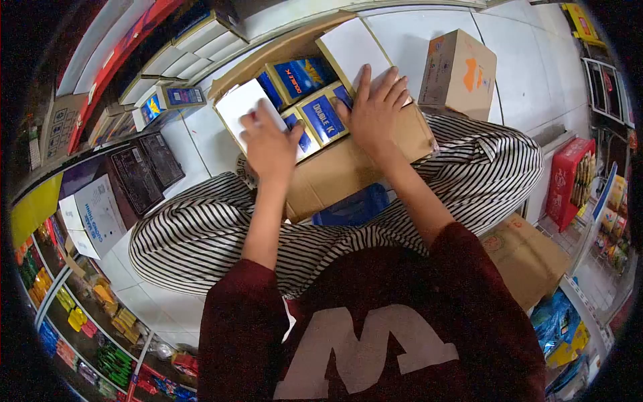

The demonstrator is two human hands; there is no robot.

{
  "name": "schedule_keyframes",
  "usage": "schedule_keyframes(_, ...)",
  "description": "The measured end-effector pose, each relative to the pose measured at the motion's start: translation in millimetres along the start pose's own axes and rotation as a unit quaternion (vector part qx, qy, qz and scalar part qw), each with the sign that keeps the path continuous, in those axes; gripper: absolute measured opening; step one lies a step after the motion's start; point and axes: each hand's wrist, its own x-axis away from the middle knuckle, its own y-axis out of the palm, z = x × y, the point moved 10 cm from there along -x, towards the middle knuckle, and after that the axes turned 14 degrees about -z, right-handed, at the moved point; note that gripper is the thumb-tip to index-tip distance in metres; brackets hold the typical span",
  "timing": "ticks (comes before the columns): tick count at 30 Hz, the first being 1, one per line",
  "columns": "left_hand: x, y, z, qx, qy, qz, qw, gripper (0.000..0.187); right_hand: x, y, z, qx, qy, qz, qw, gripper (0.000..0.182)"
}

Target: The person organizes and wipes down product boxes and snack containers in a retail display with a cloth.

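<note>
An open cardboard carton (335, 173) sits before my crossed legs, with blue and gold "Double K" boxes (323, 118) inside. My left hand (269, 144) lies over a white-topped box (244, 107) at the carton's left side, its fingers blurred and partly bent. On the right, my right hand (375, 114) spreads its fingers over the lower edge of another white-topped box (356, 52), thumb towards the middle blue box. A box with a dark blue picture face (305, 79) stands between the two white tops.
A closed carton with an orange mark (462, 74) stands to the right. Dark boxes (144, 171) and a white mask box (94, 214) are at the left. Stocked shelves line the left edge; a red tray (569, 181) and another carton (526, 258) are at the right.
</note>
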Motion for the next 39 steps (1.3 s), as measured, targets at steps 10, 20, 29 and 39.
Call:
schedule_keyframes(10,1.2,-17.1,-36.7,0.053,-0.128,-0.085,0.987,0.079,-26.7,-21.8,51.6,-0.24,-0.052,-0.266,0.932,0.045)
schedule_keyframes(20,18.6,-14.8,-107.4,0.522,-0.155,-0.29,0.787,0.05,-81.4,37.5,197.7,-0.275,0.046,-0.081,0.957,0.029)
schedule_keyframes(29,42.5,-15.1,-220.3,0.308,-0.226,0.034,0.924,0.048,-71.7,61.9,143.7,-0.175,-0.067,-0.091,0.978,0.027)
schedule_keyframes(39,15.8,186.5,-215.5,0.561,-0.305,-0.24,0.731,0.073,-57.8,122.3,143.7,-0.444,0.016,-0.294,0.846,0.025)
